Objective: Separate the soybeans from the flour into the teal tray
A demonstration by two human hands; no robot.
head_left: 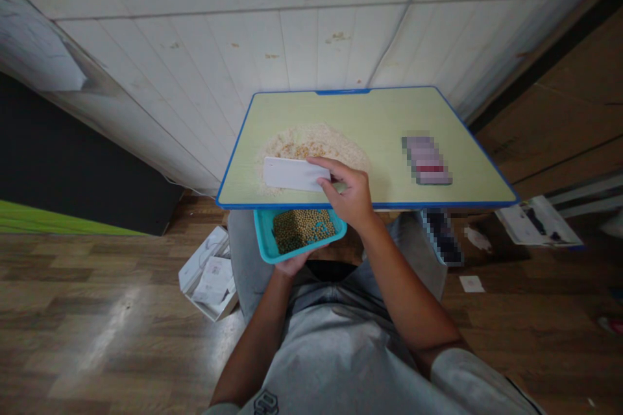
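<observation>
My right hand (351,193) grips one end of a flat white rectangular plate (292,174), which is held over the near part of a pile of pale grains (341,141) on the table. Some yellow kernels (306,150) show in the middle of that pile. Below the table's front edge, my left hand (296,263) is wrapped under a turquoise plastic basket (267,251), with most of its fingers hidden. Inside the basket lie tan soybeans (311,224) and, at its left, darker green beans (288,241).
The small folding table (389,107) has a blue rim and stands against a white panelled wall (311,45). A blurred-out phone-like object (427,161) lies on its right. An open white box (211,279) sits on the floor at left, and a white tray (545,224) at right.
</observation>
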